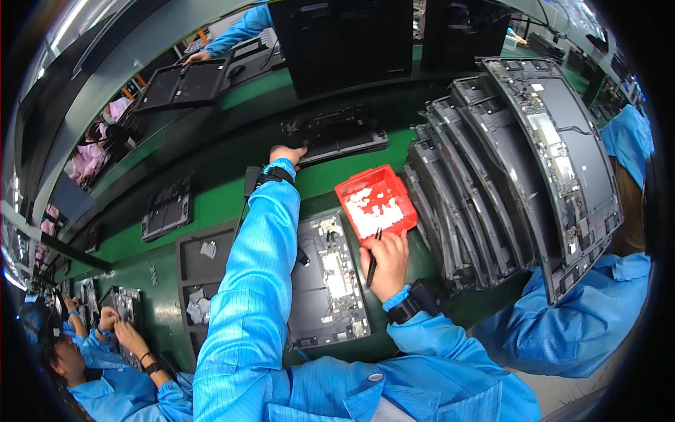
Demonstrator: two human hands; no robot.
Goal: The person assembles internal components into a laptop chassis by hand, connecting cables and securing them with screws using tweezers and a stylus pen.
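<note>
My left hand (287, 155) reaches far forward, its fingers closed on the left end of a dark device housing (344, 146) on the green surface. In my right hand (388, 266) is a pair of black tweezers (373, 260). Their tips point into a red plastic bin (402, 224) holding many small white pieces (373, 209). Below my arms lies an opened flat grey device (309, 299) with an exposed circuit board (337, 274). My left sleeve covers part of its left side.
A leaning stack of similar opened devices (506, 169) stands at the right. A dark compartment tray (184, 271) holds crumpled grey bits. Another housing (169, 207) lies farther left. Co-workers in blue sit at the left (105, 380) and right (562, 316); another's arm (242, 32) reaches in at the back.
</note>
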